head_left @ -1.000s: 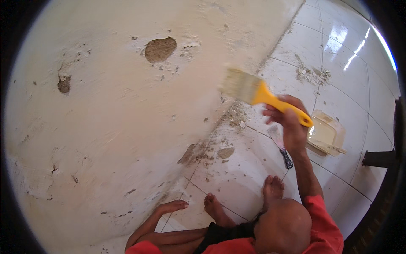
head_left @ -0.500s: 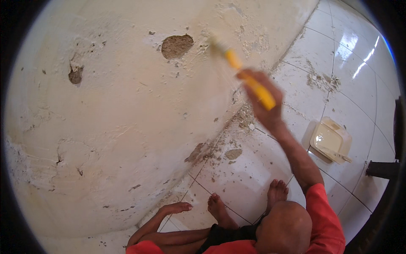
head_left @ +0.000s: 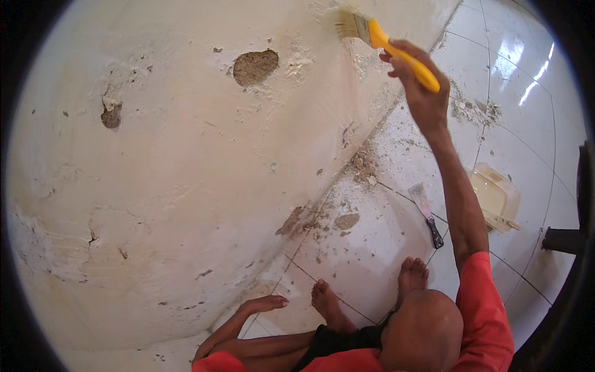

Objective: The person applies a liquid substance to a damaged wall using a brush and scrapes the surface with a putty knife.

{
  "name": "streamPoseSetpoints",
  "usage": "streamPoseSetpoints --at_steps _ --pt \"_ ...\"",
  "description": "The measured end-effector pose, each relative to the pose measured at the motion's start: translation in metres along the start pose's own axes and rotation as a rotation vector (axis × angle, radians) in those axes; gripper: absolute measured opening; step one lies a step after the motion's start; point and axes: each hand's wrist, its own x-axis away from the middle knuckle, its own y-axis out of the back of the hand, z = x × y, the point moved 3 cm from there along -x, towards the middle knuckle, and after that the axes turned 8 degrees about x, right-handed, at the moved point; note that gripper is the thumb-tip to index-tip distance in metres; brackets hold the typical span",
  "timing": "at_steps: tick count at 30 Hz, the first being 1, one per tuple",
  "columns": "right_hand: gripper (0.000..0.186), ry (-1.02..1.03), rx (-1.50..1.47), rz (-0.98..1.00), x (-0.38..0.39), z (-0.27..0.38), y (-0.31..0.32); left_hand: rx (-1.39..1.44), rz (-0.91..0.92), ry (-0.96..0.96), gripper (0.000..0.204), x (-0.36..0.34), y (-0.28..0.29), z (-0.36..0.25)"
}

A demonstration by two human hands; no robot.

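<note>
My right hand (head_left: 423,84) is closed around the yellow handle of a paintbrush (head_left: 378,36). The brush's bristles touch the cream wall (head_left: 186,167), to the right of a rough brown hole (head_left: 255,67) where the plaster is gone. Down at the lower left, my left hand (head_left: 265,303) hangs beyond my leg with its fingers stretched out, holding nothing. A scraper (head_left: 427,214) with a black handle lies on the tiles beside my right forearm. That forearm partly covers a cream plastic tray (head_left: 496,192) with liquid in it.
White floor tiles (head_left: 527,149) meet the wall along a slanting edge. Plaster crumbs (head_left: 362,162) lie along this edge, and more debris (head_left: 476,113) is scattered farther right. A smaller hole (head_left: 111,115) marks the wall's left part. A dark leg-like piece (head_left: 563,240) stands at the right edge.
My right hand and the paintbrush have moved up and to the right along the wall. The scraper on the floor, hidden behind my forearm before, now shows.
</note>
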Motion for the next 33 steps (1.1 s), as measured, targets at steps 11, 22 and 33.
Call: streamPoseSetpoints --at_steps 11,22,33 --pt "0.028 0.12 -0.282 0.597 0.142 0.017 -0.05 -0.028 -0.042 -0.046 0.066 0.009 0.001 -0.026" --pt "0.033 0.169 0.066 0.302 0.152 -0.034 -0.038 0.024 -0.025 0.015 0.064 0.005 -0.001 -0.002" --pt "0.026 -0.383 -0.075 0.096 0.1 -0.114 0.02 0.038 -0.038 0.042 0.062 0.005 0.002 -0.022"
